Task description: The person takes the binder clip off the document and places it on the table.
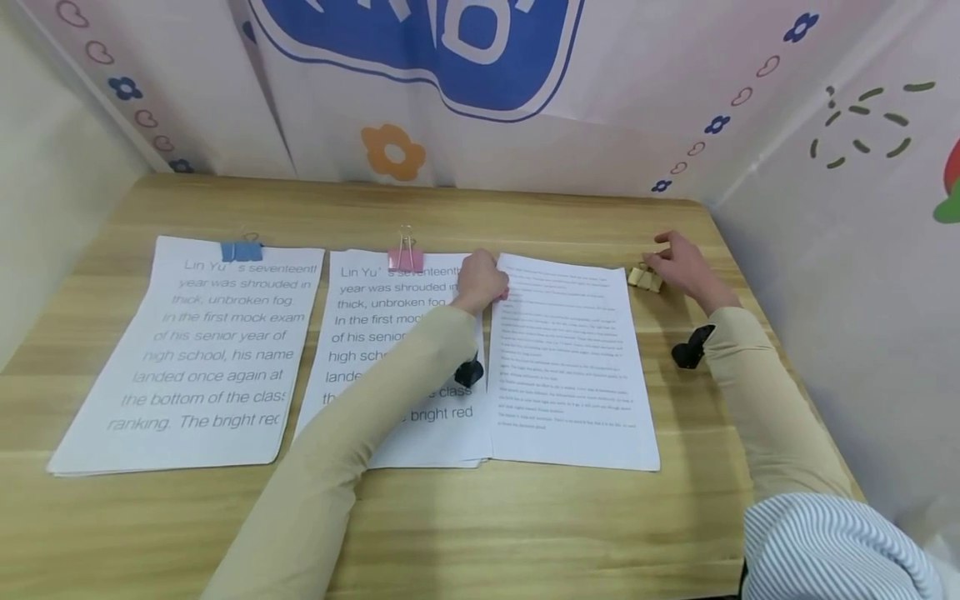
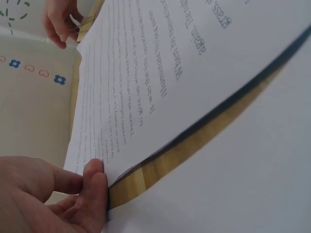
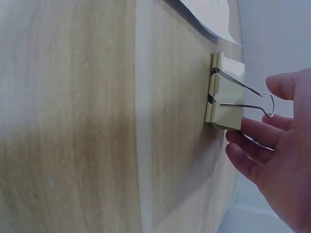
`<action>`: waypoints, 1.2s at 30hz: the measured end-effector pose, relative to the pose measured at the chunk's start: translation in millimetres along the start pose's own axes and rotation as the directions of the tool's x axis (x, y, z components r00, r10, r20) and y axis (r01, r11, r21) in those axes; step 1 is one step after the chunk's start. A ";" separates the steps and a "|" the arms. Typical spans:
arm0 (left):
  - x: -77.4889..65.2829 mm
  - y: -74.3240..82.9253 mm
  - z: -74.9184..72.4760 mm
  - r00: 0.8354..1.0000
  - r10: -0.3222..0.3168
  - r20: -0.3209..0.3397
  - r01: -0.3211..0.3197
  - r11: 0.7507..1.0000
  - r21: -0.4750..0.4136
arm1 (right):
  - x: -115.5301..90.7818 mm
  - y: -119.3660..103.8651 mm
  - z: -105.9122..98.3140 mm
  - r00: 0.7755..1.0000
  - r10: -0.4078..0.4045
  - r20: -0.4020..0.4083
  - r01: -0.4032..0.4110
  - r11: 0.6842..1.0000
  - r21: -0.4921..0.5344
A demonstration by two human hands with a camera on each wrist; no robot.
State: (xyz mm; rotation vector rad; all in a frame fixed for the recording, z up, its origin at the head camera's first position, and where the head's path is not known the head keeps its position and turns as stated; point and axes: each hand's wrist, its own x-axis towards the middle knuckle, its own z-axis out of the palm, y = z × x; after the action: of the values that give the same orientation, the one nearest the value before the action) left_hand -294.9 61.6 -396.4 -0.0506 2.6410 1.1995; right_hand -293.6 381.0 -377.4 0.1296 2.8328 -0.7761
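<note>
While left hand [image 1: 482,282] pinches paper [image 1: 566,367], right [image 1: 688,268] touches clip [image 3: 229,94].

The yellow clip [image 3: 229,92] at right in the right wrist view has a smooth, glossy body and shiny metal wire handles [image 3: 243,105]. Across the middle of the head view, the paper stacks [image 1: 202,358] are matt. The table [image 1: 570,525] shows smooth wood grain with a soft sheen. The sleeves [image 1: 390,396], lower centre and right, are matt cloth; the pink clip [image 1: 406,262], upper middle, may be glossy, but shows too small to be sure.
</note>
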 end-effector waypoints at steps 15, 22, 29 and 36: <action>-1.1 -4.8 -38.5 0.991 0.047 -0.127 -0.061 0.992 -0.110 | 23.4 -34.1 -21.2 0.994 -0.098 -0.051 0.098 0.995 0.001; 2.3 -25.0 -74.4 0.978 -0.025 -0.208 -0.006 0.989 -0.148 | 38.7 -61.5 -22.9 0.987 -0.158 0.005 0.158 0.987 -0.040; 8.2 -56.3 -99.2 0.966 -0.101 -0.238 0.066 0.987 -0.147 | 56.7 -90.0 -13.2 0.971 -0.232 0.058 0.231 0.973 0.016; 20.0 -74.3 -108.4 0.953 -0.234 -0.190 0.160 0.927 -0.338 | 65.0 -107.6 -2.0 0.956 -0.285 0.071 0.285 0.959 0.003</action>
State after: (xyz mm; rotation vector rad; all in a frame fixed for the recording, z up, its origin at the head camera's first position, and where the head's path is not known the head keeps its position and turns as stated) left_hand -326.6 -67.1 -387.2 -0.5312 2.5143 1.6180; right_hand -372.1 291.8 -336.5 -0.3092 2.8200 -0.8075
